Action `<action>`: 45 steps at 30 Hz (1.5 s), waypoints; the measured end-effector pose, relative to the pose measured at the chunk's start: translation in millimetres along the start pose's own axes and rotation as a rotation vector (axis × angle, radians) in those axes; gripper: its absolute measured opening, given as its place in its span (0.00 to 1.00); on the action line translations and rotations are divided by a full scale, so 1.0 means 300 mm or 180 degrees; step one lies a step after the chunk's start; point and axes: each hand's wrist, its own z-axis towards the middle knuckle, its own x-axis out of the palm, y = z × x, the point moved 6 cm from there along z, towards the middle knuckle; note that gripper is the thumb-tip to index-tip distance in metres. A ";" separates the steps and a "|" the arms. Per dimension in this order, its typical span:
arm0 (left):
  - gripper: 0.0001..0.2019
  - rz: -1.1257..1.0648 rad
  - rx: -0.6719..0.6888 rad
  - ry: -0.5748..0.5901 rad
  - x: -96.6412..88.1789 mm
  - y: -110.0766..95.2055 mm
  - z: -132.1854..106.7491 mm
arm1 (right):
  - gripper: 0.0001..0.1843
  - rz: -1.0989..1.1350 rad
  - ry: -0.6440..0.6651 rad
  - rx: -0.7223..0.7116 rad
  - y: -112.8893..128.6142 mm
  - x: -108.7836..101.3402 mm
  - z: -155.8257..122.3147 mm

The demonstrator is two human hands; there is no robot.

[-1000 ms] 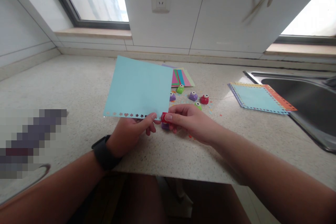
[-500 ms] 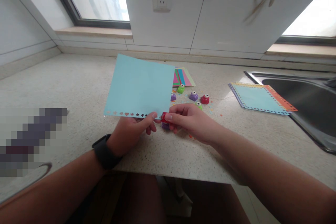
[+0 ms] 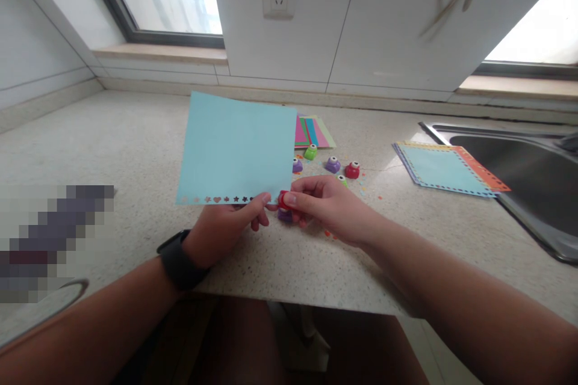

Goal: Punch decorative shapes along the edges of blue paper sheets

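A light blue sheet of paper [image 3: 239, 150] is held up off the counter, with a row of small punched shapes, stars and a heart among them, along its lower edge. My left hand [image 3: 230, 219] pinches that edge, thumb on top and fingers beneath. In my right hand [image 3: 320, 201] is a small red craft punch [image 3: 284, 199], gripped between thumb and fingers at the sheet's lower right corner. Whether the corner sits inside the punch's slot I cannot tell. Just below it a purple craft punch [image 3: 284, 215] is partly hidden by my fingers.
Behind my right hand stand a purple punch [image 3: 333, 164], a red punch [image 3: 353, 169] and a green punch [image 3: 310, 152], amid paper bits. Coloured paper [image 3: 323, 132] lies farther back. Punched sheets [image 3: 445, 167] overlap the rim of a steel sink [image 3: 537, 234] at right.
The blue sheet has shifted slightly left, and its lower edge has dipped a little. Both hands keep their grips in nearly the same place.
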 end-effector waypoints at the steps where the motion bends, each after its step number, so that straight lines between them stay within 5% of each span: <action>1: 0.20 0.0019 0.0010 0.0003 0.000 -0.002 -0.001 | 0.18 0.0000 -0.0001 0.0003 0.000 0.000 0.000; 14: 0.18 -0.0062 -0.0090 -0.0042 -0.002 0.005 0.002 | 0.19 -0.0070 0.0020 0.0033 -0.014 -0.003 0.005; 21: 0.19 -0.0646 -0.0045 0.0063 0.007 0.010 -0.001 | 0.17 -0.0117 0.0004 -0.0023 -0.027 -0.015 0.007; 45: 0.18 -0.0228 -0.0281 -0.0179 -0.002 0.011 -0.001 | 0.17 0.0053 0.0065 -0.0007 -0.021 -0.005 0.008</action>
